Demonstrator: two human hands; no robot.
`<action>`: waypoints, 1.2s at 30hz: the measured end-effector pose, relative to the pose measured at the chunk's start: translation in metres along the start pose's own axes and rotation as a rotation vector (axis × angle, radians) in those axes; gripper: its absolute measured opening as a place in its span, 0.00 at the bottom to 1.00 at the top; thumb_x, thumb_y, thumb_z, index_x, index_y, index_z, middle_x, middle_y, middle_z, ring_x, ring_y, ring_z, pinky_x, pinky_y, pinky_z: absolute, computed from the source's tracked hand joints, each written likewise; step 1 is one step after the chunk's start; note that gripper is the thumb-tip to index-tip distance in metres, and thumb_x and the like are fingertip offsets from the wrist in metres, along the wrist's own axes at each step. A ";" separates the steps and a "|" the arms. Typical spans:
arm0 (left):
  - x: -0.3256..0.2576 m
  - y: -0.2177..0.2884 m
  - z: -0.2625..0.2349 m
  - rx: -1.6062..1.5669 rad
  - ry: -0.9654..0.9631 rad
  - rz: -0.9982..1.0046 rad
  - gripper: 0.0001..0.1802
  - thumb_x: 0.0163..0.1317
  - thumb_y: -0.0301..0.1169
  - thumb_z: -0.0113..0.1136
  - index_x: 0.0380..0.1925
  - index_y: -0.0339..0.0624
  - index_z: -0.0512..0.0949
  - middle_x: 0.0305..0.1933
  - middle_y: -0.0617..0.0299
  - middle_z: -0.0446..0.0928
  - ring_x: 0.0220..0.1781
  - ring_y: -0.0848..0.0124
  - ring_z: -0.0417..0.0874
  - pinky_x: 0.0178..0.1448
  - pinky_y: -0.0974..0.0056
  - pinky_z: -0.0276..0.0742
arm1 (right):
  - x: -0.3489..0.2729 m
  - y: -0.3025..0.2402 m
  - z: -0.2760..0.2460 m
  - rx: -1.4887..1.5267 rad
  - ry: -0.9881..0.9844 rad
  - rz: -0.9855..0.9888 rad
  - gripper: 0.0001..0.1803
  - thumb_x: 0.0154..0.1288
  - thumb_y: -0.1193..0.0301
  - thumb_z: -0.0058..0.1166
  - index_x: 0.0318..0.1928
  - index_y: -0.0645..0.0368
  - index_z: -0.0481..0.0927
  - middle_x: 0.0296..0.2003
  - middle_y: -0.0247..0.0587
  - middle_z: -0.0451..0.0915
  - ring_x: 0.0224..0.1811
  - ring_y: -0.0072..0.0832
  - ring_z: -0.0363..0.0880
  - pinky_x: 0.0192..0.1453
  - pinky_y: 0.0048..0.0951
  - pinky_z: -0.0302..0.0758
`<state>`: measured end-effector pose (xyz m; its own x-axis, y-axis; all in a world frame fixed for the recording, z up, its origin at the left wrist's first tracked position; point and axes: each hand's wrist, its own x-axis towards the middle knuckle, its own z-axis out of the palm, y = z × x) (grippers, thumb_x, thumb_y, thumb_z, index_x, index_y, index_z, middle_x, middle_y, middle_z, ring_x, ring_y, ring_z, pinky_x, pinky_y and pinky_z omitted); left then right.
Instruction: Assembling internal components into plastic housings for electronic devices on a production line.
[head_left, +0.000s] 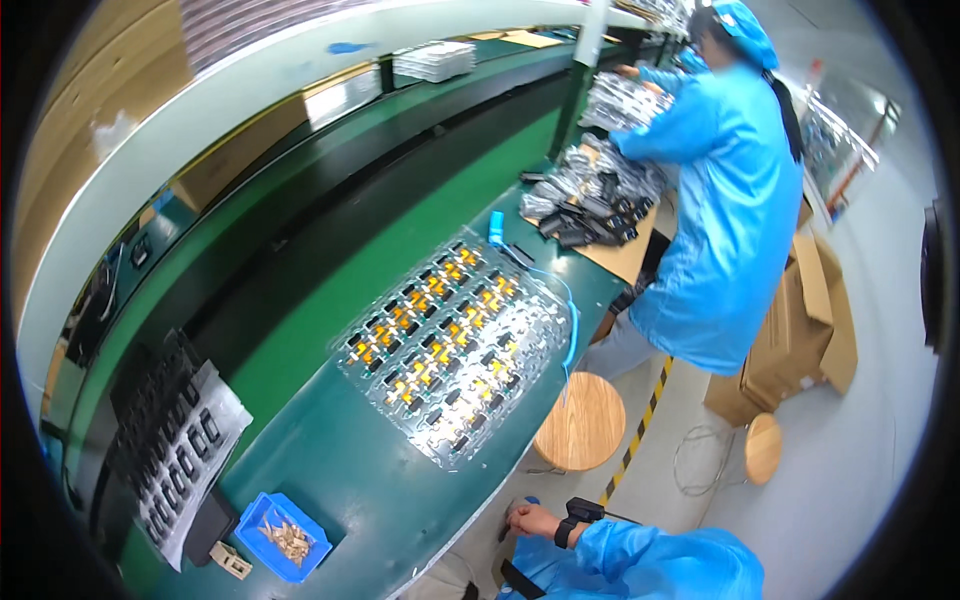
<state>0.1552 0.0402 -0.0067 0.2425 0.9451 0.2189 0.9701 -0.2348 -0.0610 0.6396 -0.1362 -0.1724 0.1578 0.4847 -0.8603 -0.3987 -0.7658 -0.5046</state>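
Note:
My right hand [535, 523] is low in the view, just off the near edge of the green worktable, with a blue sleeve and a black band at the wrist. Its fingers are curled together. A small dark and blue item [512, 510] shows at the fingertips; its kind is too small to make out. My left hand is out of sight. Nearest on the table [350, 480] lies a clear plastic tray [450, 350] with rows of small black and orange parts. At the lower left, a blue bin [283, 537] holds small brass-coloured pieces [288, 542].
A white tray of black frames [185, 455] sits at the left. A co-worker in a blue gown [725, 200] stands beyond, reaching over a pile of bagged black parts [600, 200]. Wooden stools [582, 422] and cardboard boxes [790, 325] stand on the right. A conveyor [330, 290] runs along the far side.

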 end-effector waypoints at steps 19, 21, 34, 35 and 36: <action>-0.091 0.043 0.004 -0.277 0.634 -0.633 0.24 0.68 0.32 0.49 0.63 0.36 0.66 0.73 0.43 0.54 0.73 0.48 0.56 0.74 0.47 0.49 | 0.041 0.002 0.030 -0.858 -0.310 0.189 0.06 0.68 0.66 0.53 0.35 0.54 0.78 0.24 0.30 0.78 0.21 0.18 0.75 0.24 0.21 0.73; -0.176 0.061 0.023 -0.345 0.740 -0.779 0.24 0.69 0.33 0.48 0.62 0.35 0.67 0.73 0.43 0.55 0.73 0.49 0.56 0.74 0.48 0.49 | 0.070 0.012 0.038 -0.964 -0.320 0.188 0.06 0.67 0.67 0.53 0.35 0.55 0.78 0.23 0.29 0.77 0.21 0.19 0.74 0.23 0.21 0.72; -0.353 0.103 0.177 -0.207 -0.306 -0.789 0.38 0.61 0.59 0.53 0.68 0.55 0.66 0.76 0.44 0.50 0.77 0.42 0.47 0.74 0.34 0.35 | 0.444 -0.061 0.158 -1.332 -0.315 -0.475 0.07 0.66 0.62 0.53 0.34 0.45 0.70 0.25 0.27 0.66 0.24 0.18 0.65 0.27 0.27 0.67; -0.356 0.103 0.173 -0.171 -0.333 -0.756 0.39 0.63 0.61 0.48 0.69 0.52 0.64 0.76 0.41 0.49 0.77 0.41 0.47 0.75 0.35 0.35 | 0.482 -0.085 0.156 -1.363 -0.292 -0.502 0.07 0.66 0.62 0.53 0.34 0.45 0.70 0.25 0.27 0.66 0.24 0.18 0.65 0.27 0.27 0.67; -0.358 0.101 0.170 -0.163 -0.339 -0.741 0.39 0.64 0.62 0.46 0.70 0.54 0.62 0.76 0.38 0.49 0.77 0.39 0.48 0.75 0.35 0.37 | 0.514 -0.112 0.159 -1.414 -0.305 -0.694 0.06 0.66 0.63 0.53 0.36 0.47 0.72 0.27 0.32 0.70 0.28 0.24 0.70 0.31 0.31 0.71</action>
<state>0.1656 -0.2837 -0.2570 -0.4493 0.8790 -0.1595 0.8729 0.4699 0.1310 0.6217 0.2659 -0.5468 -0.3030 0.8180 -0.4889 0.8131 -0.0456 -0.5803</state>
